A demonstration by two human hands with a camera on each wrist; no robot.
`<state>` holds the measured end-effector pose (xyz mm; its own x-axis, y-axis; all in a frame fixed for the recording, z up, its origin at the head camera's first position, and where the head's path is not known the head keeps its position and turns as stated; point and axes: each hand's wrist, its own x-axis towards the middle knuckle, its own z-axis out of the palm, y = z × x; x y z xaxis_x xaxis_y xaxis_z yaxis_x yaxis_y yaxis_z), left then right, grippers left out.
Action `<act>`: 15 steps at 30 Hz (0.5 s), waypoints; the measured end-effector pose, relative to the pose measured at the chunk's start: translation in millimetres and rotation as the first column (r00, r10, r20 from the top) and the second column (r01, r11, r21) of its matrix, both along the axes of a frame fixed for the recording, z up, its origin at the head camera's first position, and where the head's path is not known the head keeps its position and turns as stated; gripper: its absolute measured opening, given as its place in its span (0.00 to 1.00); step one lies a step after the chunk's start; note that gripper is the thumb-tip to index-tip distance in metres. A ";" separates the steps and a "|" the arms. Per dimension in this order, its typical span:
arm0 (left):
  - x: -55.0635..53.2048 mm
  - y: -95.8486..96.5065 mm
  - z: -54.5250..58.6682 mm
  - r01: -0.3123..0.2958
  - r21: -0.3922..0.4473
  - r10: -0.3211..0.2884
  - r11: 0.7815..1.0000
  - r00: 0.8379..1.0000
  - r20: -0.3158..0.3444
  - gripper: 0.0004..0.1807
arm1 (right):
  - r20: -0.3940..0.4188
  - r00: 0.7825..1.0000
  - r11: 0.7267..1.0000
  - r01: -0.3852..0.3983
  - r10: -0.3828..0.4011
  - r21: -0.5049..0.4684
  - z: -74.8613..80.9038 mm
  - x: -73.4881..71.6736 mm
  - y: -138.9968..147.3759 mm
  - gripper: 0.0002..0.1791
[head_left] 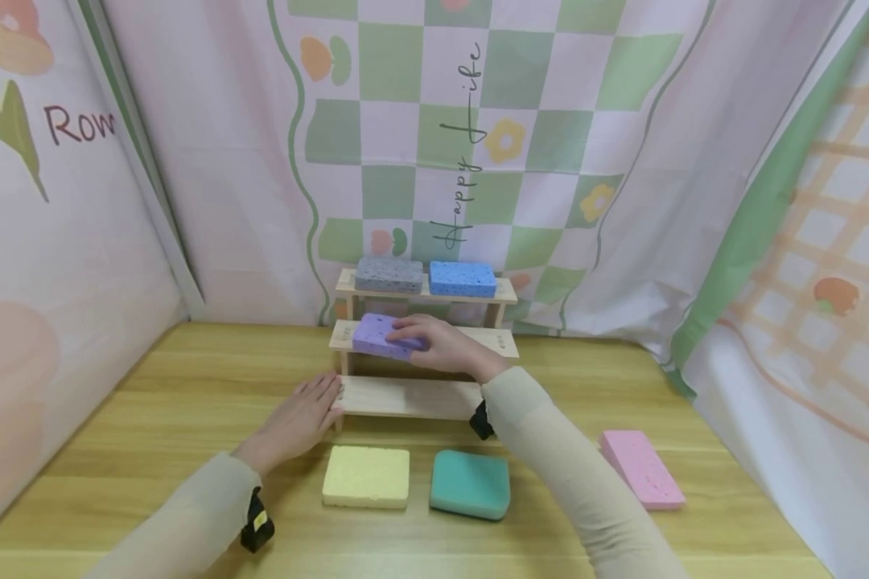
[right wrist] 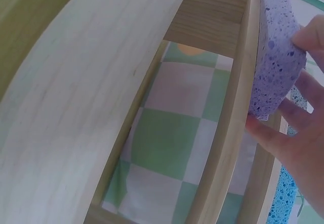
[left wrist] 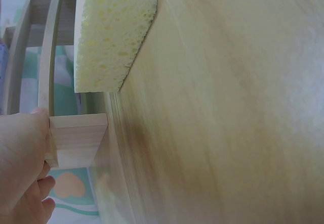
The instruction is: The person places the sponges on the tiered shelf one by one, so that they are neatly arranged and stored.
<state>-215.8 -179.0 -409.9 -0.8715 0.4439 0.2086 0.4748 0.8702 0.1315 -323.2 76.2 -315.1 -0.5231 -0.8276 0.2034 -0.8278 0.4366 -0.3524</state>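
Observation:
My right hand (head_left: 445, 344) pinches a purple sponge (head_left: 380, 334) at the left part of the middle tier of a three-step wooden stand (head_left: 413, 398). In the right wrist view the purple sponge (right wrist: 277, 52) stands against the tier's edge, thumb on one face and fingers at its end. The left hand (head_left: 300, 418) grips the left end of the lowest tier. In the left wrist view, the left hand (left wrist: 23, 166) has its thumb at the front edge and its fingertips around the end of the board. A grey sponge (head_left: 389, 275) and a blue sponge (head_left: 463, 278) lie on the top tier.
On the wooden table (head_left: 188, 386) before the stand lie a yellow sponge (head_left: 367, 477) and a teal sponge (head_left: 470, 484). A pink sponge (head_left: 642, 469) lies farther right, beside the right forearm. Patterned curtains (head_left: 246, 201) hang close behind the stand and along both sides.

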 end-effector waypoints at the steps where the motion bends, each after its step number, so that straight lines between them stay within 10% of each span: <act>1: 0.1 0.0 -0.2 0.000 0.000 0.000 1.000 1.000 -0.002 0.30 | -0.002 1.000 1.000 0.004 -0.004 0.003 0.1 -0.2 -0.2 0.23; 15: 0.6 -0.1 -0.7 0.003 0.004 -0.003 1.000 1.000 -0.011 0.29 | 0.007 0.996 0.996 0.084 -0.084 -0.005 1.9 -1.0 -7.2 0.22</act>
<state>-215.2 -179.0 -410.7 -0.8679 0.4454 0.2197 0.4785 0.8685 0.1295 -324.1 69.0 -313.2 -0.5924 -0.7794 0.2040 -0.7856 0.5026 -0.3609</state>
